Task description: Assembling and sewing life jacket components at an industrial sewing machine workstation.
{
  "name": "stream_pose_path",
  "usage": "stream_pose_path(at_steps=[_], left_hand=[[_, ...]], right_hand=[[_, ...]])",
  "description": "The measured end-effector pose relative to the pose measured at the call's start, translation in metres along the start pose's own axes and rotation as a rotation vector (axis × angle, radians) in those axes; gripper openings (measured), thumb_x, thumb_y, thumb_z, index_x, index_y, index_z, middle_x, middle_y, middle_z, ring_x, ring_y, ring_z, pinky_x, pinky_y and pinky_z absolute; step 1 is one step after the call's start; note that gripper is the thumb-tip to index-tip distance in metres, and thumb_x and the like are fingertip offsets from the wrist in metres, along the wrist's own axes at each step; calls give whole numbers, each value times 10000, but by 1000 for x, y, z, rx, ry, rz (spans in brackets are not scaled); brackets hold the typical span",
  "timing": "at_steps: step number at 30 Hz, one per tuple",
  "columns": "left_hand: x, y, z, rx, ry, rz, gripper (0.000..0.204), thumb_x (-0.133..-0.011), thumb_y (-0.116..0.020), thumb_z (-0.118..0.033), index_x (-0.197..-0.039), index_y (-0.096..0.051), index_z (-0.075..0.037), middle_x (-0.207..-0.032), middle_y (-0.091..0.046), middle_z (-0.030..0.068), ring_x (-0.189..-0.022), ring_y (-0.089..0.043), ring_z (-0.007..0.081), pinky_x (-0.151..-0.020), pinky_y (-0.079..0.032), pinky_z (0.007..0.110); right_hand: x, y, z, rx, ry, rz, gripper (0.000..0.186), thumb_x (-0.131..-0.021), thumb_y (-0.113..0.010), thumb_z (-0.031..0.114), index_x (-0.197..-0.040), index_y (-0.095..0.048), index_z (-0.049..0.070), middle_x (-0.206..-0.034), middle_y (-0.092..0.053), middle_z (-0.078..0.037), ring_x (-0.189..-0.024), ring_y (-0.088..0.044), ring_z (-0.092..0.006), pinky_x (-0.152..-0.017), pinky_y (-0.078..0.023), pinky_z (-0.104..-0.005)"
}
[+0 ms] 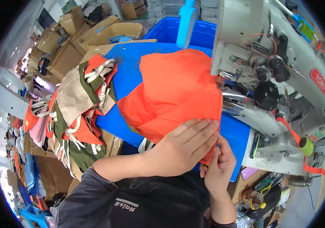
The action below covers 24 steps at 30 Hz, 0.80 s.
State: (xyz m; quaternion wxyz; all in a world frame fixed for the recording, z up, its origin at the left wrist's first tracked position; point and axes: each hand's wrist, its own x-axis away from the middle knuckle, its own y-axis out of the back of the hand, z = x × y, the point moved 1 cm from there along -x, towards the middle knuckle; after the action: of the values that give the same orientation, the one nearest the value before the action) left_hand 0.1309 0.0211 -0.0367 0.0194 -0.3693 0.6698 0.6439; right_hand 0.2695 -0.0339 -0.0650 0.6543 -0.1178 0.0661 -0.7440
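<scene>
A bright orange fabric piece (181, 91) lies spread over the blue tabletop (126, 64), its right edge running along the sewing machine's presser and feeding parts (232, 95). My left hand (183, 146) rests flat on the near right part of the cloth, fingers stretched out close together. Just beside it, my right hand (219, 167) pinches the near corner of the fabric at its right edge, thumb against fingers. A strip of green and white straps shows from under the cloth near my left wrist. The needle area is partly hidden by machine parts.
A pile of orange, green and beige sewn pieces with white straps (75, 98) lies left of the table. Behind stand a blue bin (162, 32) and cardboard boxes (65, 57). Orange tape (293, 133) hangs by the machine; a bottle (253, 197) sits at lower right.
</scene>
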Motion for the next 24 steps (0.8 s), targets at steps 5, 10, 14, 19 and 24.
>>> stream_pose_path(at_steps=[5,10,14,19,24], left_hand=[[-3,-8,9,-59,-23,-36,533,-765,-587,-146,-1247,-555,79,-1348,-537,228,-1211,-564,353,-996,-469,437],[-12,-14,16,-99,-44,-30,484,-802,-564,-181,-1218,-569,66,-1327,-550,207,-1208,-565,323,-984,-469,414],[-16,-16,21,-134,-36,-43,458,-817,-554,-190,-1206,-578,51,-1328,-551,191,-1187,-574,311,-970,-470,408],[-15,-23,28,-21,8,-127,460,-787,-601,-167,-1208,-609,19,-1255,-571,152,-1095,-596,303,-949,-474,408],[-12,-19,25,143,126,-186,417,-742,-657,-39,-1158,-659,-1,-1106,-581,112,-977,-597,289,-884,-489,386]], right_hand=[[-13,-2,-3,-5,-3,-53,308,-1052,-376,100,-1314,-491,-15,-715,-602,-24,-404,-417,-29,-363,-315,-171],[-25,-1,-7,-95,11,-46,317,-1037,-457,136,-1318,-496,-7,-682,-600,-8,-393,-407,-22,-349,-291,-167],[-31,1,-6,-95,34,-54,319,-1033,-467,132,-1315,-496,-13,-700,-614,-17,-390,-407,-24,-345,-289,-172],[-33,2,-3,-34,14,-60,314,-1040,-448,134,-1303,-499,-30,-734,-622,-25,-391,-417,-33,-360,-308,-170],[-32,2,1,-44,1,-13,317,-1018,-436,7,-1331,-472,-31,-736,-605,-26,-458,-458,-33,-400,-390,-199]])
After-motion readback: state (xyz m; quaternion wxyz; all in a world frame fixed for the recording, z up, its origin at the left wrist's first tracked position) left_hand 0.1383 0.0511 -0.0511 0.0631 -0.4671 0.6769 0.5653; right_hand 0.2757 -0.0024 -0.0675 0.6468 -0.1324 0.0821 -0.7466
